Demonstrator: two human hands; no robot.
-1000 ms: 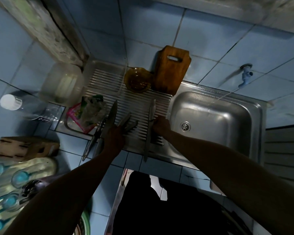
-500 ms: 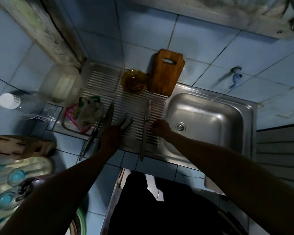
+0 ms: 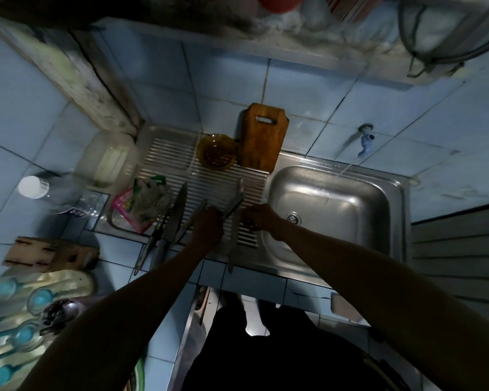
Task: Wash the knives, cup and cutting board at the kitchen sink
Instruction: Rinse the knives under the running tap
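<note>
Where the ribbed steel drainboard (image 3: 164, 153) meets the smooth round-cornered sink basin (image 3: 331, 210), the left hand (image 3: 208, 228) grips a slim knife (image 3: 233, 204) and the right hand (image 3: 261, 217) curls on a long knife (image 3: 233, 244) overhanging the blue-tiled bench (image 3: 254, 280). More knives (image 3: 175, 213) lie left; wooden cutting board (image 3: 263, 136) (slotted handle) leans on the tiled wall beside an amber glass bowl (image 3: 216, 152).

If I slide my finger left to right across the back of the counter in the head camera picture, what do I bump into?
White-capped bottle → frosted plastic container → amber glass bowl → wooden cutting board → blue tap on the wall.
</note>
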